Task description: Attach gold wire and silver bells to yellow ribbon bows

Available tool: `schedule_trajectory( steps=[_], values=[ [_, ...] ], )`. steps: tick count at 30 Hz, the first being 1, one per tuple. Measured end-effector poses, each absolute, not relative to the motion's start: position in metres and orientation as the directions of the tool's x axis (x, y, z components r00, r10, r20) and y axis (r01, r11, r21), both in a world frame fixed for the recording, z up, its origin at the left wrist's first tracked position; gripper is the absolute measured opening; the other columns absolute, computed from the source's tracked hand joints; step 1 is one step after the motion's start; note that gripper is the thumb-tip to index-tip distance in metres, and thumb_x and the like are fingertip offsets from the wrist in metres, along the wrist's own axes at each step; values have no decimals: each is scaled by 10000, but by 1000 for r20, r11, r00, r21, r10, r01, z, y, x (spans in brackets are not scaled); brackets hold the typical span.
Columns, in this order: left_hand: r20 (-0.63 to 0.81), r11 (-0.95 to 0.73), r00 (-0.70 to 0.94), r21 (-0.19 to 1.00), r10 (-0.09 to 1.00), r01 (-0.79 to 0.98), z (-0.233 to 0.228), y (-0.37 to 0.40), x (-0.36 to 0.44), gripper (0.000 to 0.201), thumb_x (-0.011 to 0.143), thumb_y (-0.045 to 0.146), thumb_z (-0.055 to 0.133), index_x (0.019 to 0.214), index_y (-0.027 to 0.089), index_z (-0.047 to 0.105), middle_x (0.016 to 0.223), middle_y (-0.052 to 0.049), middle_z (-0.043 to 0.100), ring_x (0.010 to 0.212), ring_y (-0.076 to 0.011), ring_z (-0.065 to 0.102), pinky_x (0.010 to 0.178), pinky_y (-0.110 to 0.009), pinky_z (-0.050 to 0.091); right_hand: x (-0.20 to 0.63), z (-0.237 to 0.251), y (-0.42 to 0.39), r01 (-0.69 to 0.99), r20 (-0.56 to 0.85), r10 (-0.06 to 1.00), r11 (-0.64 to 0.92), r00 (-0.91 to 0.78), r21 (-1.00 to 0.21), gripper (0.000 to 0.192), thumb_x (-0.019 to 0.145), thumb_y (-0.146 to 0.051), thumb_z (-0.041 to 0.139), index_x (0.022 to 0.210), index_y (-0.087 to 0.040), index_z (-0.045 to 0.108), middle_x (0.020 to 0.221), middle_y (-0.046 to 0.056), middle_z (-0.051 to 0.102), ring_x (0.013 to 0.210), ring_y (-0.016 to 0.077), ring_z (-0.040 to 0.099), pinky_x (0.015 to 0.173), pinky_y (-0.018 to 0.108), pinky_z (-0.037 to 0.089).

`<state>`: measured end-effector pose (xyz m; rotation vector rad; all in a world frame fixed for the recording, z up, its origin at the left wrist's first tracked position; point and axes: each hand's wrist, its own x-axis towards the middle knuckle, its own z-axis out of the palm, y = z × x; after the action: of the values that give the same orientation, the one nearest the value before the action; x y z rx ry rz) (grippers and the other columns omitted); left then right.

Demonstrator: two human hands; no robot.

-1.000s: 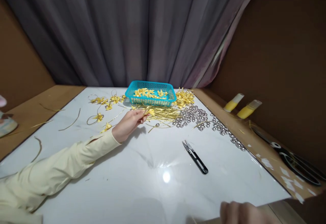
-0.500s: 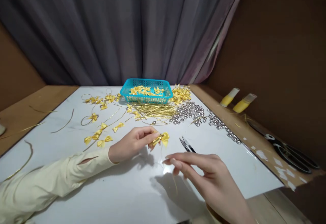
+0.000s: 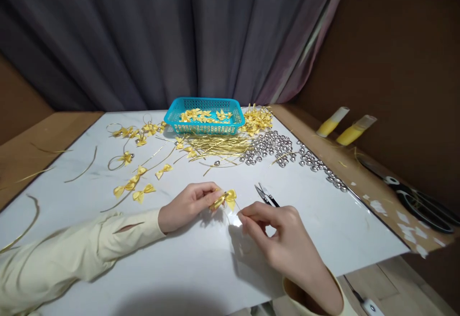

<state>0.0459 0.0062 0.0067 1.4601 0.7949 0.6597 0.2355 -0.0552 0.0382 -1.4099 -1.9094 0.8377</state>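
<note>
Pinching a small yellow bow (image 3: 226, 198) between thumb and fingertips, your left hand (image 3: 189, 204) rests low on the white tabletop (image 3: 179, 268), a little nearer to you than its middle. Your right hand (image 3: 278, 239) sits just beside it, thumb and forefinger closed together on a thin gold wire (image 3: 235, 204) that runs from the bow; the other fingers curl loosely under.

Right behind your right knuckles lie the small black snips (image 3: 266, 195), partly hidden by the hand, so you have little room on that side. Toward you the white surface lies bare all the way to its near edge, and your right wrist already hangs past that edge.

To the left of your left hand, loose bows (image 3: 138, 189) and curved gold strips (image 3: 82, 171) are scattered out to the left rim, where the brown desk (image 3: 32, 148) shows. Farther back, a bundle of gold wires (image 3: 219, 146) lies in front of a blue basket (image 3: 203, 126) holding more bows, set near the far edge below the grey curtain (image 3: 161, 38). Silver beads (image 3: 273, 148) spread from the bundle along the right edge. Beyond that edge, on the brown strip, lie two yellow tubes (image 3: 341, 126), large black scissors (image 3: 417, 198) and white paper scraps (image 3: 406, 220).
</note>
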Motion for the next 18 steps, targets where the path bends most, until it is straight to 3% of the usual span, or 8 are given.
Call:
schedule_trajectory(
  steps=[18],
  values=[
    [-78,-1,595,991,800,131,7,5,49,340,860,453,498,716,147,536,648,12,473,619,-125,420,596,-254,337,226,32,-52,584,104,959,244,-263,-774,221,784,-162,442,603,-149,568,437,-38,439,391,68,355,416,189,271]
  ],
)
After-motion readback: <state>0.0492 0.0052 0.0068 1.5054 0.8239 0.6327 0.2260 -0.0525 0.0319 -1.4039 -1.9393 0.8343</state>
